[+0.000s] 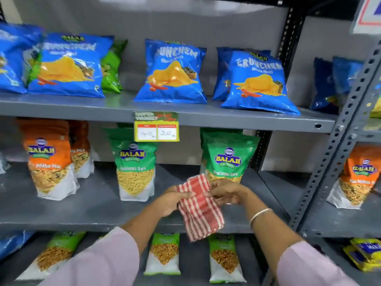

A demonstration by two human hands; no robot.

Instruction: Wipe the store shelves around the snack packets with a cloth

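A red-and-white striped cloth [199,207] hangs in front of the middle grey shelf [92,203], held by both hands. My left hand [172,200] grips its left edge and my right hand [225,193] grips its upper right edge. Behind the cloth stand two green sev packets [135,162] [227,157] and orange mix packets [48,159] further left. On the top shelf [115,109] lean blue chip packets [172,72] [258,81] [68,65]. The cloth is above the shelf surface, not touching it.
A yellow price tag [156,129] hangs from the top shelf's front edge. A perforated grey upright [340,145] stands at the right, with another shelf unit and an orange packet [356,178] beyond. More green packets [164,254] sit on the bottom shelf.
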